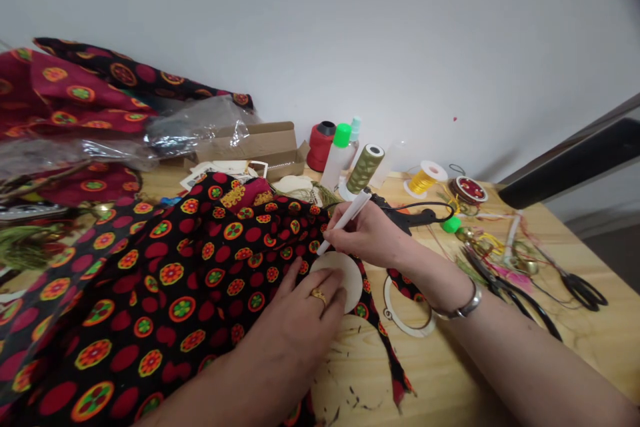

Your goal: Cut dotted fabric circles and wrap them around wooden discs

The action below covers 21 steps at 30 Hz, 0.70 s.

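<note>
Black fabric (195,273) with red, orange and green dots spreads over the left part of the table. On its right part lies a pale round disc (353,285). My left hand (305,310), with a gold ring, rests flat over the disc and presses it onto the cloth, fingers extended. A white pen (345,220) is pinched in my right hand (367,233). Its tip meets the fabric at the disc's upper left edge. Under my right wrist sits a wooden embroidery hoop (415,328) with a scrap of the same fabric.
Behind stand a red thread cone (320,147), a green-capped bottle (338,157), an olive thread spool (366,169) and a yellow spool (425,178). Black scissors (584,290), bells and loose threads lie at right. A cardboard box (265,147) and plastic bag (195,127) sit at back left.
</note>
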Each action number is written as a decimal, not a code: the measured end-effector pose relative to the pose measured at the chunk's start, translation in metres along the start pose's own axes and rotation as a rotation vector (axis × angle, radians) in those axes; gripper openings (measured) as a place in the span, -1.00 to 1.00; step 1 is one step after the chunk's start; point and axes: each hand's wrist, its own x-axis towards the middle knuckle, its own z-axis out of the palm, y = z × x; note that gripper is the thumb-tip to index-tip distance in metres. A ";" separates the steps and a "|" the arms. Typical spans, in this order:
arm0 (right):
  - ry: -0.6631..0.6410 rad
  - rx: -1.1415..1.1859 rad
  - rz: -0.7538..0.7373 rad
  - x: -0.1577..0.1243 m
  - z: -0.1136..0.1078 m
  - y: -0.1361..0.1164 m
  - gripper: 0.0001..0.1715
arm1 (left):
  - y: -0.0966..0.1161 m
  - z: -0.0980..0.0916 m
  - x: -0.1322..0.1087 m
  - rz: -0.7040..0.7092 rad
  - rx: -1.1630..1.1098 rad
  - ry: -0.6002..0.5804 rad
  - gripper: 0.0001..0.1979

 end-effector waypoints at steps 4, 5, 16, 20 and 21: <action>0.001 0.010 0.017 0.001 -0.001 0.003 -0.90 | 0.000 0.016 -0.003 -0.031 0.039 0.052 -0.66; 0.004 0.010 0.020 0.000 -0.002 0.003 -0.90 | 0.000 0.020 -0.003 -0.036 0.045 0.064 -0.66; 0.052 0.120 0.087 -0.012 -0.020 0.011 -0.92 | -0.001 0.021 -0.008 -0.026 -0.035 0.046 -0.56; 0.078 0.090 0.097 -0.018 -0.026 0.009 -0.92 | -0.002 0.020 -0.009 -0.004 -0.029 0.041 -0.56; 0.088 0.079 0.097 -0.019 -0.026 0.008 -0.92 | -0.002 0.020 -0.009 0.001 -0.024 0.042 -0.55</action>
